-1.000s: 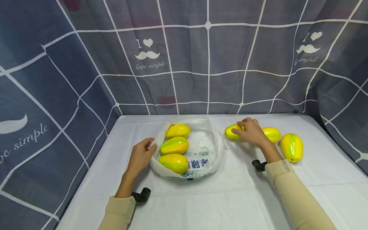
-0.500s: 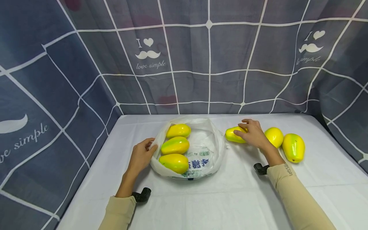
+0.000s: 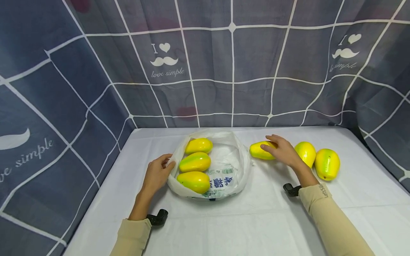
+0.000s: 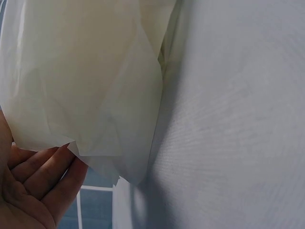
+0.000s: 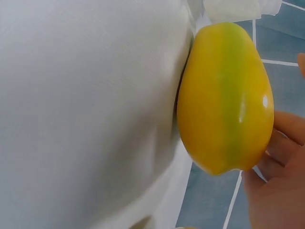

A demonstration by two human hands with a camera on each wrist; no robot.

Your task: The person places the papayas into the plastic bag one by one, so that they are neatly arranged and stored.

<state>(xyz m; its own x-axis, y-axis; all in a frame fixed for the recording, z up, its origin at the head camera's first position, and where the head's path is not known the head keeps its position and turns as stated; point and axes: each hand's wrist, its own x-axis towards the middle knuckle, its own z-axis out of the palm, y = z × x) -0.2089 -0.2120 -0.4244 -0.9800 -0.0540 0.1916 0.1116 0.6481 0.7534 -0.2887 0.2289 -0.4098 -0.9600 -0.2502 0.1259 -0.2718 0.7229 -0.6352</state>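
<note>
The right hand (image 3: 282,152) rests on a yellow-green mango (image 3: 261,150) near the tabletop's (image 3: 256,220) far edge, fingers curling around it. The left hand (image 3: 157,174) pinches the rim of the white plastic bag (image 3: 230,167), which holds three mangoes (image 3: 194,162), at the middle.

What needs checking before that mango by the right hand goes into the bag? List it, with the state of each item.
1. Right hand on the mango: ok, fingers rest on it.
2. Fingers curled round the mango: cannot tell.
3. Left hand holds the bag rim: ok.
4. Bag mouth open: ok.
5. Free room inside beside the three mangoes: ok, on the right part.
6. Two spare mangoes apart from the bag: ok.
</note>
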